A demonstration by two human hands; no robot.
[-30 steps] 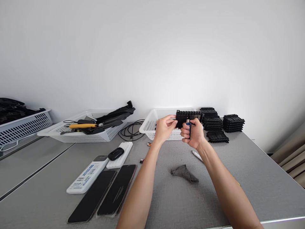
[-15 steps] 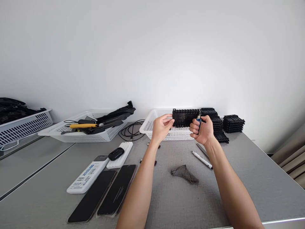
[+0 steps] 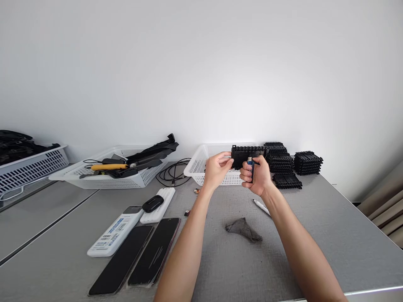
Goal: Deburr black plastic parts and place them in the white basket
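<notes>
My left hand [image 3: 216, 170] is closed, pinching the left end of a black plastic panel [image 3: 239, 156] with a row of rounded knobs along its top edge. The panel is held upright above the front of a white basket. In front of the panel, my right hand [image 3: 258, 174] is wrapped round a small blue lighter [image 3: 249, 164] with a pale metallic top, its thumb near the top end. Part of the panel's lower right is hidden behind this hand. I see no flame.
Stacked black panels [image 3: 280, 162] and another stack [image 3: 307, 162] stand at the back right. A white basket [image 3: 193, 167] sits behind my hands. Nearer lie a grey cloth [image 3: 244, 230], a white marker [image 3: 261, 206], phones [image 3: 154, 251], power banks [image 3: 115, 230] and a black cable [image 3: 173, 172].
My right hand has moved left with the lighter, from the panel's right end to before its middle. The panel and my left hand have shifted slightly right.
</notes>
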